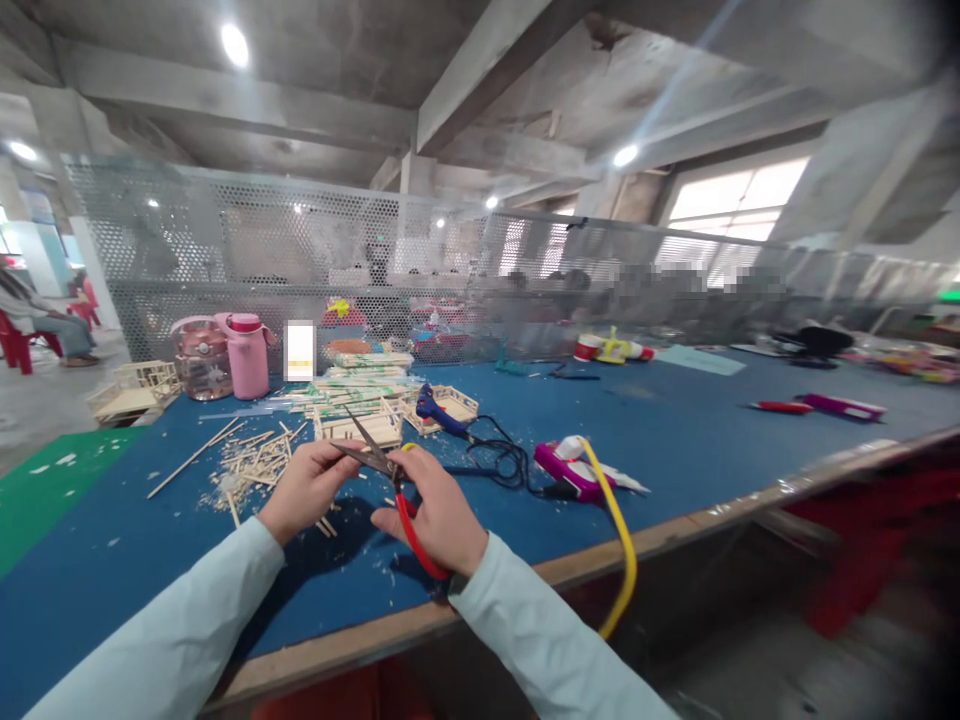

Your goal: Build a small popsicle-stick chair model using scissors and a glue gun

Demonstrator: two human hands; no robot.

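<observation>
My right hand [439,510] is closed on the red handles of a pair of scissors [411,540], whose dark blades are spread apart and point up and left. At the blades, my left hand [309,488] is pinched, with a small pale piece partly visible by its fingertips; what it is cannot be made out. Loose thin wooden sticks [259,462] lie left of my left hand. Just beyond the scissors stands a small wooden frame [360,425], and a second wooden frame [450,405] is to its right, beside a blue glue gun [439,410].
A pink bottle [247,358] and a clear jug [204,362] stand at the back left by bundled sticks [360,380]. A purple power strip [574,472] with a yellow cable [622,545] lies right. The wooden table edge [585,568] runs in front.
</observation>
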